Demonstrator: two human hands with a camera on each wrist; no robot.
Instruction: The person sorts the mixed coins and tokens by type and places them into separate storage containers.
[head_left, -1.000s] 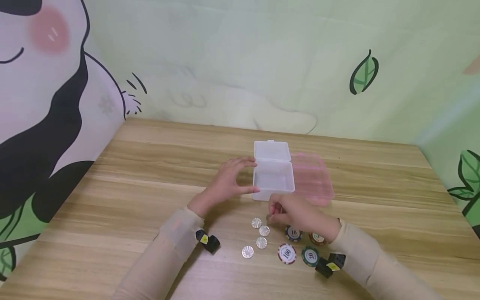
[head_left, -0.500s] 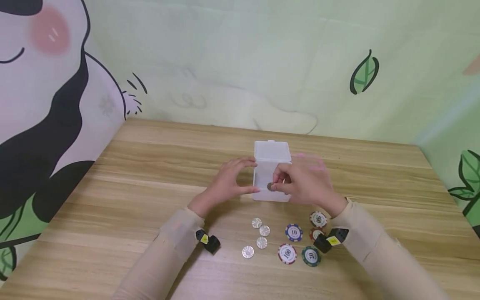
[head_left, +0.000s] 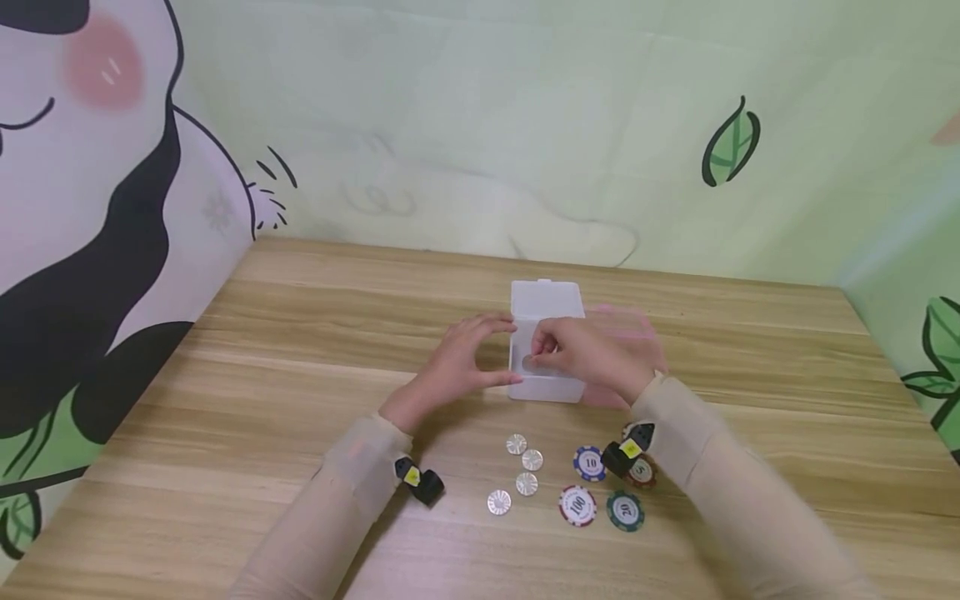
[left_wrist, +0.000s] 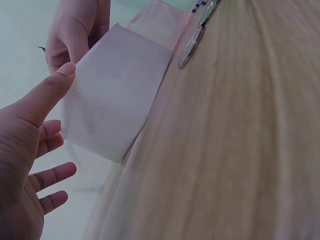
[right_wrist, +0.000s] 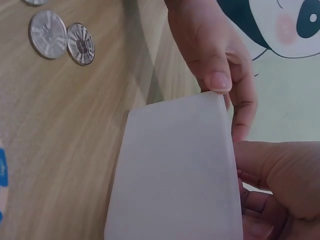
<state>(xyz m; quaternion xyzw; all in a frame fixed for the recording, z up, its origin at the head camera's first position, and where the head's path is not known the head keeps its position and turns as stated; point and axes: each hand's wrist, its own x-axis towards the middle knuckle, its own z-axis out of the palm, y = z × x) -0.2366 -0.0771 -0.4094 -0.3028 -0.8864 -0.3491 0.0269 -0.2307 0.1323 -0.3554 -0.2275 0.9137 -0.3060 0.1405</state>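
A translucent white plastic box [head_left: 546,389] stands on the table with its lid [head_left: 546,299] tipped back. My left hand [head_left: 453,358] holds the box's left side, thumb at the near corner and fingers toward the far one. In the left wrist view, the thumb [left_wrist: 57,85] touches the box's upper edge. My right hand [head_left: 588,354] is over the box opening, pinching a coin [head_left: 528,362] between thumb and fingertips. The right wrist view hides that coin behind the box wall [right_wrist: 175,170]. Several silver coins [head_left: 527,484] lie in front of the box.
To the right of those coins lie several poker chips, among them a red 100 [head_left: 577,506], a blue 10 [head_left: 590,463] and a green 20 [head_left: 625,510]. One chip is largely hidden by the right wrist camera [head_left: 626,450]. A translucent pink container [head_left: 630,323] sits right beside the box.
The right hand has moved with the coin from the table in front up to the box, and its fingertips now reach inside the opening. My left hand stays at the box.
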